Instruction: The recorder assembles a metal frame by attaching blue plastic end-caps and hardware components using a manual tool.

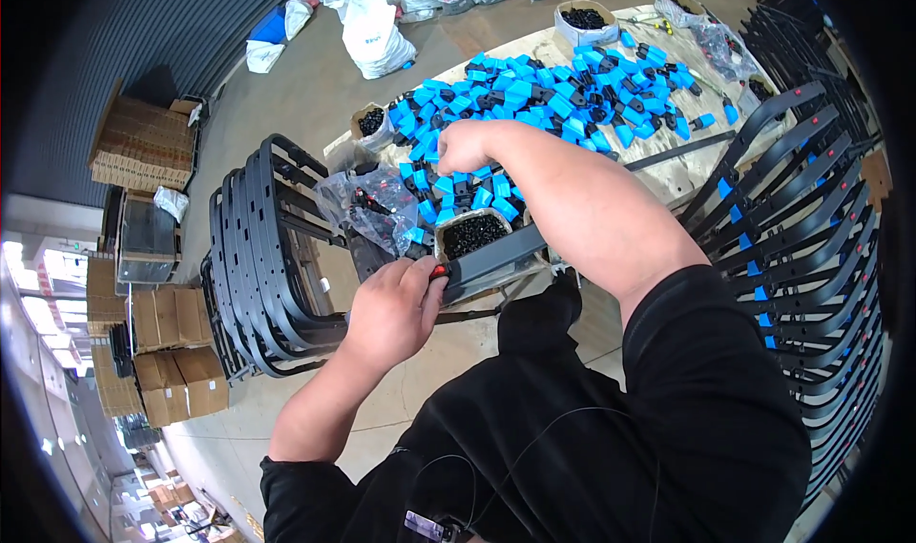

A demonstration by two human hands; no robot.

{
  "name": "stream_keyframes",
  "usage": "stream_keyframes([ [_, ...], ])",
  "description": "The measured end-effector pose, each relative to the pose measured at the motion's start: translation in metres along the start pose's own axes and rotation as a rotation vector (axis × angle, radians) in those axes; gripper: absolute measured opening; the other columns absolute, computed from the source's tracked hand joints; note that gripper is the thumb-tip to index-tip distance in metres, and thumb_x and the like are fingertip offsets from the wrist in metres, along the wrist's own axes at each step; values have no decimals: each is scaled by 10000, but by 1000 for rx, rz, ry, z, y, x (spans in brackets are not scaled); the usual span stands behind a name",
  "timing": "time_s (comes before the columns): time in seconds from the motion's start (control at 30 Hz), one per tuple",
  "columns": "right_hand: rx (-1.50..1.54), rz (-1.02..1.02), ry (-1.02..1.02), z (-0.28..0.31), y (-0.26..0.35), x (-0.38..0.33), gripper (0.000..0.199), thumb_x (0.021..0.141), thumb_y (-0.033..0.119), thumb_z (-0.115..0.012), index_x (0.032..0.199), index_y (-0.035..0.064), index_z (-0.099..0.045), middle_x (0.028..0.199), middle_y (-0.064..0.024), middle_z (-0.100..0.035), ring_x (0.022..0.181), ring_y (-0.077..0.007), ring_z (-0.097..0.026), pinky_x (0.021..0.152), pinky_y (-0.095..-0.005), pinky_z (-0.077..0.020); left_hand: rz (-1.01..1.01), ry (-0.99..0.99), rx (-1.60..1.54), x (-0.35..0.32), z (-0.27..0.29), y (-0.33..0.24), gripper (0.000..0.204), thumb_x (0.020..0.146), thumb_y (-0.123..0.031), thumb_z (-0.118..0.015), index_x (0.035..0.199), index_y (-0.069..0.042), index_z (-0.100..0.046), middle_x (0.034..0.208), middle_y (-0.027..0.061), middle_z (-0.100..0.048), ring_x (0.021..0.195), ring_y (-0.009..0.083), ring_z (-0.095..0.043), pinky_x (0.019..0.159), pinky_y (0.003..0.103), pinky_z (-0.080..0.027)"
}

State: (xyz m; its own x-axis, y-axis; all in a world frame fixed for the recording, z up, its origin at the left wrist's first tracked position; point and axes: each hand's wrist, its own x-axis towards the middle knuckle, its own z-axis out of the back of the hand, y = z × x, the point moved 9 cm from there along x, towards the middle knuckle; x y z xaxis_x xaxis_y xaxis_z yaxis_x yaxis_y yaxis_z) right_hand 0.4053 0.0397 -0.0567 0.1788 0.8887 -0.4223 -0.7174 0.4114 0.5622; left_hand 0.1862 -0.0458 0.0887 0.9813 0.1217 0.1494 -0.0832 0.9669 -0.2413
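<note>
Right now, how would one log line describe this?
left hand: gripping dark bar end | right hand: reaching into blue parts | black screws tub: beside bar

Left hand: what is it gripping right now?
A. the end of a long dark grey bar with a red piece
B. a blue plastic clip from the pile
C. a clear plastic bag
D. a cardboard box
A: the left hand closes on the end of the long dark grey bar, at the small red piece.

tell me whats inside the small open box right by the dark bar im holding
The small box is filled to the top with small black parts, too small to identify. Anything beneath that top layer is covered.
</note>
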Motion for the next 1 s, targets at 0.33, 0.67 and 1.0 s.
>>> stream_keyframes([
  [0.33,20,7,-1,-1,0,5,489,820,344,-735,1213,53,-712,1186,-164,-717,1077,-299,-683,921,-414,-536,-66,-49,277,-11,-13,-18,516,887,-145,-669,1346,30,-513,1222,171,-590,1103,351,-579,949,472,-460],
  [0.67,57,-24,-55,0,-12,9,432,839,368,-728,1144,62,-747,1114,-164,-739,1042,-305,-695,919,-414,-533,-77,24,327,-24,-25,-14,546,908,-190,-639,1355,91,-498,1203,199,-610,1101,329,-597,965,433,-460],
  [1.0,270,8,-722,33,-27,-47,312,816,307,-706,990,53,-754,1026,-189,-739,978,-295,-710,887,-410,-557,295,-186,138,-100,-8,57,276,732,-254,-783,845,-70,-612,822,148,-664,799,379,-664,725,497,-533],
])
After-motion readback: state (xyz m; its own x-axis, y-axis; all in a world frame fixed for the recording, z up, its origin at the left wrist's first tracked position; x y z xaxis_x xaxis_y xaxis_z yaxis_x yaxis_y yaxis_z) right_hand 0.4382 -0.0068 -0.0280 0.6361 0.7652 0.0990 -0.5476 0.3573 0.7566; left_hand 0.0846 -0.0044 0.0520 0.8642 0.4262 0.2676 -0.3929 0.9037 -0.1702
